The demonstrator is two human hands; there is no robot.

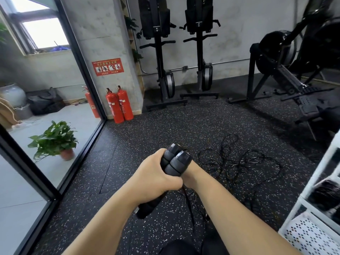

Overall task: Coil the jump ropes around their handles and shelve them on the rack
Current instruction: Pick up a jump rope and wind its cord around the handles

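My left hand [156, 178] grips two black jump-rope handles [174, 161] side by side, their capped ends pointing up and away from me. My right hand [191, 174] sits just behind the handles, mostly hidden by them; only its wrist and a bit of palm show, so its fingers cannot be read. A thin black rope [185, 196] hangs down from under my hands. More black rope [242, 162] lies in a loose tangle on the speckled rubber floor to the right. The white rack [316, 177] stands at the right edge, with dark coiled items [325, 192] on a shelf.
Two red fire extinguishers [119, 105] stand by a concrete pillar. A potted plant [55, 140] sits behind a glass wall at left. Upright rowing machines [161, 57] line the back wall; an exercise machine [287, 74] fills the right back corner.
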